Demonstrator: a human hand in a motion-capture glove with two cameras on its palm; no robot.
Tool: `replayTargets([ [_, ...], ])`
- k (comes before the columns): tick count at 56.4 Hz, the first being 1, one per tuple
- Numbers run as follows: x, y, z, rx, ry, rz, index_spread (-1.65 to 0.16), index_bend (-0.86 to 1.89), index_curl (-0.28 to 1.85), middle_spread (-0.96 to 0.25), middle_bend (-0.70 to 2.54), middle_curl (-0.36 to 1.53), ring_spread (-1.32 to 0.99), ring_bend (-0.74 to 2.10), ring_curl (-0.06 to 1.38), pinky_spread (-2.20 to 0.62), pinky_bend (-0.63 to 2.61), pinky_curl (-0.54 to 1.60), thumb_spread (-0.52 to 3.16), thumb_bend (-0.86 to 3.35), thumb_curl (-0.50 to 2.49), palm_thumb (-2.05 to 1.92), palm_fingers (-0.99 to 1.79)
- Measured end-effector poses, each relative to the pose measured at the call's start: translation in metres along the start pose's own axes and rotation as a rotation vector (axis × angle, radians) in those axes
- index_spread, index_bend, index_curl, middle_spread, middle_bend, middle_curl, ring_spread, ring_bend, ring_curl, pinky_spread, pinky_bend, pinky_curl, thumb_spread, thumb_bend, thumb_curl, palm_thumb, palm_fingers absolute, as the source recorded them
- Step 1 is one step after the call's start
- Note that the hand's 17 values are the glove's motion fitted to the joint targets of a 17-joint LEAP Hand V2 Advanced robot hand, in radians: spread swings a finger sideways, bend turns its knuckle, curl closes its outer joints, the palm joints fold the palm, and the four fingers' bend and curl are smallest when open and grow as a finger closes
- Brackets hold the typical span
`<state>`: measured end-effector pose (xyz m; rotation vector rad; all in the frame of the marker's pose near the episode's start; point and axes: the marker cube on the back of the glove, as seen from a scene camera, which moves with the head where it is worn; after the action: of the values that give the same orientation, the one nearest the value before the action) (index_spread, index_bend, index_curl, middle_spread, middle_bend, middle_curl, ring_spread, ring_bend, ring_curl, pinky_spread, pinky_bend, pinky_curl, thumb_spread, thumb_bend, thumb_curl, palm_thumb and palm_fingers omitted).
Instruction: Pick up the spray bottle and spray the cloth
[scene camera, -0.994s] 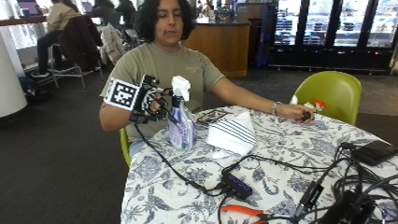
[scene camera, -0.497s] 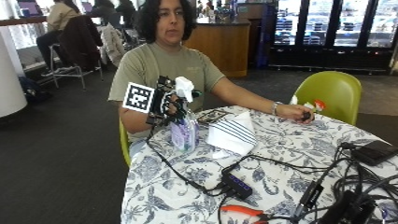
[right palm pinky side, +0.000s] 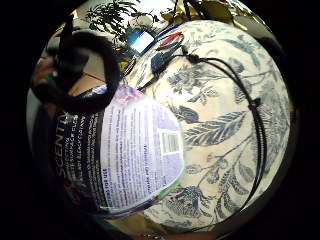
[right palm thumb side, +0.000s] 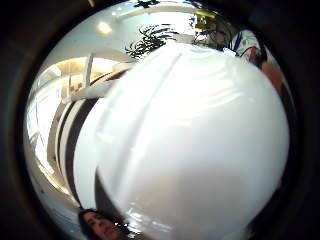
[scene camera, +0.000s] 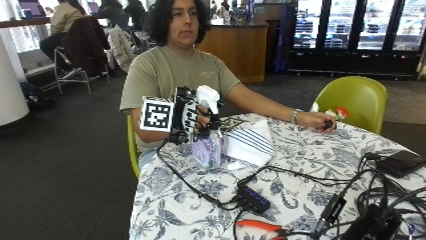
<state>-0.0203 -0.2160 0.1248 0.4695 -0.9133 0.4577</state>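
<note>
The gloved right hand (scene camera: 194, 116) was wrapped around the neck of the spray bottle (scene camera: 207, 145), fingers curled below its white trigger head (scene camera: 208, 95). The bottle was upright at the near edge of the floral tablecloth (scene camera: 313, 165), just beside the striped cloth (scene camera: 249, 143). Whether its base touched the table was unclear.
</note>
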Motion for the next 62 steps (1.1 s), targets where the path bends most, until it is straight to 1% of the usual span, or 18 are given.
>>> replayTargets([
  [1,-0.002,0.0,-0.001,-0.024,-0.027,0.026,-0.19,0.14,0.23,0.04,0.25,0.37,-0.06,0.52,0.35,0.07,0.22,0.34,0.83,-0.03,0.49,0.9,0.8],
  [2,-0.003,0.0,-0.002,-0.037,-0.056,0.039,-0.21,0.19,0.25,0.01,0.26,0.38,-0.08,0.55,0.37,0.05,0.2,0.34,0.84,0.0,0.5,0.94,0.94],
  [3,-0.005,0.0,-0.003,-0.039,-0.083,0.04,-0.21,0.18,0.25,0.01,0.26,0.37,-0.09,0.54,0.35,0.05,0.18,0.32,0.83,-0.01,0.51,0.94,0.96],
  [6,-0.01,-0.004,-0.006,0.002,-0.135,0.018,-0.23,0.19,0.27,-0.03,0.26,0.38,-0.11,0.55,0.36,0.02,0.16,0.32,0.8,-0.01,0.52,0.96,1.05],
  [7,-0.012,-0.005,-0.007,0.025,-0.141,0.004,-0.24,0.17,0.28,-0.06,0.29,0.4,-0.13,0.57,0.38,-0.03,0.25,0.35,0.73,0.0,0.54,1.0,1.23],
  [9,-0.016,-0.005,-0.01,0.049,-0.143,-0.034,-0.24,0.15,0.29,-0.09,0.33,0.42,-0.14,0.58,0.4,-0.08,0.29,0.36,0.68,-0.01,0.55,1.02,1.26],
  [10,-0.019,-0.004,-0.013,0.042,-0.141,-0.048,-0.25,0.16,0.3,-0.1,0.36,0.43,-0.15,0.59,0.41,-0.11,0.31,0.38,0.65,-0.01,0.56,1.02,1.32],
  [17,-0.054,-0.004,-0.036,-0.042,-0.088,-0.062,-0.26,0.2,0.36,-0.16,0.42,0.48,-0.18,0.63,0.45,-0.21,0.38,0.41,0.51,-0.03,0.59,1.03,1.36],
  [22,-0.084,-0.005,-0.05,-0.189,-0.004,-0.148,-0.27,0.24,0.4,-0.18,0.45,0.5,-0.19,0.66,0.46,-0.25,0.39,0.41,0.46,-0.04,0.61,1.0,1.37],
  [27,-0.106,-0.008,-0.053,-0.334,0.105,-0.154,-0.27,0.26,0.43,-0.2,0.48,0.51,-0.2,0.68,0.47,-0.26,0.4,0.42,0.43,-0.04,0.63,0.99,1.37],
  [36,-0.134,-0.012,-0.037,-0.637,0.35,-0.039,-0.28,0.28,0.47,-0.21,0.5,0.53,-0.21,0.7,0.49,-0.28,0.42,0.42,0.4,-0.03,0.66,0.98,1.36],
  [45,-0.135,-0.021,-0.012,-0.889,0.644,0.084,-0.28,0.26,0.5,-0.2,0.53,0.54,-0.21,0.71,0.49,-0.28,0.44,0.42,0.39,-0.03,0.68,0.97,1.35],
  [54,-0.11,-0.014,0.025,-1.029,1.047,0.201,-0.28,0.24,0.52,-0.19,0.54,0.55,-0.21,0.72,0.5,-0.28,0.44,0.42,0.39,-0.03,0.7,0.98,1.34],
  [62,-0.079,-0.008,0.05,-1.126,1.242,0.271,-0.28,0.23,0.54,-0.19,0.54,0.55,-0.21,0.73,0.5,-0.27,0.45,0.43,0.41,-0.03,0.72,0.98,1.34],
])
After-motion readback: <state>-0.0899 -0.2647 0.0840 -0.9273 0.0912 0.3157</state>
